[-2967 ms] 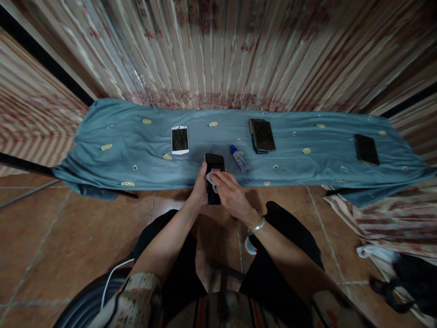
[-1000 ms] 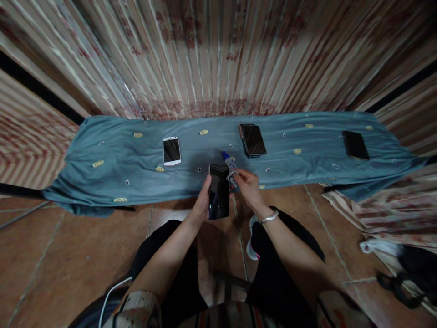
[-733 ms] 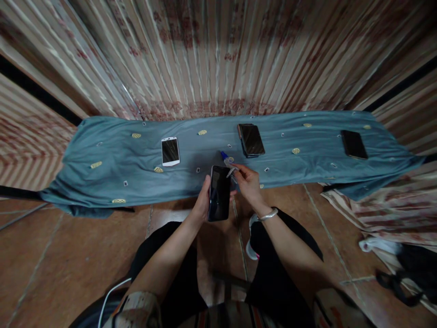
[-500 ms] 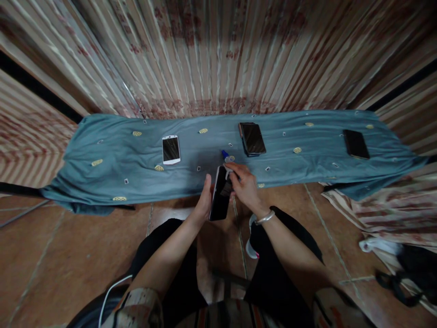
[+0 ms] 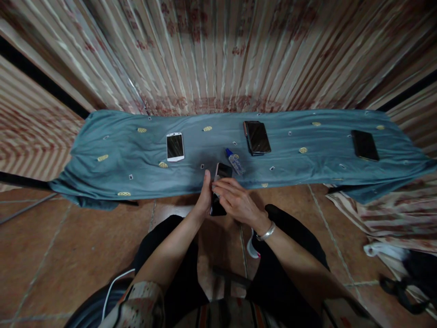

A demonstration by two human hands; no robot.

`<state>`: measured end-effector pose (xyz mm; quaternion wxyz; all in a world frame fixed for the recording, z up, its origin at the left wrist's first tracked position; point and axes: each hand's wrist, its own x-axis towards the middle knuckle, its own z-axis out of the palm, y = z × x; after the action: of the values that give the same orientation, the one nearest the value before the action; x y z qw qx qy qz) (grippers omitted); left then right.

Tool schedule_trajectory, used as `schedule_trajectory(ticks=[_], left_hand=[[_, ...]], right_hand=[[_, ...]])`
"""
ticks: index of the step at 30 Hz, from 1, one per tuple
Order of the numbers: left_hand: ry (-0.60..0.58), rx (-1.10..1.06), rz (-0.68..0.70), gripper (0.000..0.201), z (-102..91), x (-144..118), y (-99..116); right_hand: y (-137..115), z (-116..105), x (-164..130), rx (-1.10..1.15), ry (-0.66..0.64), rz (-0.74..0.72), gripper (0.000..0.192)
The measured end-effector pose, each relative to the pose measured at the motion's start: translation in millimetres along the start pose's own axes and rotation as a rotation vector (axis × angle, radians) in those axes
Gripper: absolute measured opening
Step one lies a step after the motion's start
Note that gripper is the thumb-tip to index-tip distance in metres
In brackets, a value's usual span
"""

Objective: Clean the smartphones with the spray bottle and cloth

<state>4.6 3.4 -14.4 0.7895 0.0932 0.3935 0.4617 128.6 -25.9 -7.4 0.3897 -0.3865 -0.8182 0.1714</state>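
Observation:
My left hand (image 5: 205,197) grips a smartphone (image 5: 224,171) by its left edge, thumb along the side, dark screen facing up. It is held over the near edge of the cloth-covered bench. My right hand (image 5: 237,200) lies across the middle of the screen, fingers bent together over a small pale grey cloth (image 5: 215,184), mostly hidden under them. Just beyond the right hand, a clear bottle with a blue cap (image 5: 235,160) rests on its side.
On the blue-green bench cover (image 5: 136,150) lie a white phone (image 5: 175,147) at left, a stack of dark phones (image 5: 257,137) right of centre, and a dark phone (image 5: 365,145) far right. Striped curtains (image 5: 218,54) hang behind. A dark bag (image 5: 416,273) sits on the floor at right.
My right hand has moved down and left from the phone's upper right edge to the middle of its screen. More of the clear bottle now shows. The view has shifted slightly.

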Motion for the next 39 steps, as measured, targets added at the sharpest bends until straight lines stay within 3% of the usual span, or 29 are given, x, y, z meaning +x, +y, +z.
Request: schedule_trajectory(ticks=[3,6,9,12,15,19,27,33,36,39], left_hand=[[0.018,0.013,-0.031,0.056,3.7,-1.7,6.8],[0.009,-0.012,-0.052,0.056,4.6,-1.3,12.1],[-0.009,-0.055,-0.036,0.058,3.2,-0.7,16.4],[-0.008,-0.059,0.009,0.063,2.0,-1.2,20.7],[-0.012,-0.027,-0.004,0.068,2.2,-2.4,24.6],[0.005,-0.007,0.004,0.066,4.4,-3.9,27.7],[0.114,0.087,0.027,0.052,5.2,-6.7,28.8],[0.085,0.198,0.208,0.047,-4.4,4.0,23.9],[0.061,0.286,0.371,0.050,-10.3,11.9,18.3],[0.058,0.348,0.442,0.053,-13.4,17.3,12.1]], right_hand=[[0.8,-5.1,-3.2,0.147,0.117,0.141,0.034],[12.7,-16.0,-4.3,0.266,0.257,0.418,0.032],[27.6,-21.0,-7.1,0.302,0.294,0.612,0.028],[36.3,-13.0,-12.4,0.372,0.255,0.688,0.022],[36.5,0.6,-16.5,0.687,0.160,0.815,0.022],[29.3,7.2,-14.7,1.058,0.139,0.997,0.028],[20.0,7.4,-9.0,1.233,0.119,1.004,0.036],[16.9,10.7,-9.4,1.204,0.222,0.994,0.039],[18.7,10.2,-8.7,1.136,0.275,1.001,0.039],[22.5,11.0,-8.1,1.015,0.314,0.975,0.038]])
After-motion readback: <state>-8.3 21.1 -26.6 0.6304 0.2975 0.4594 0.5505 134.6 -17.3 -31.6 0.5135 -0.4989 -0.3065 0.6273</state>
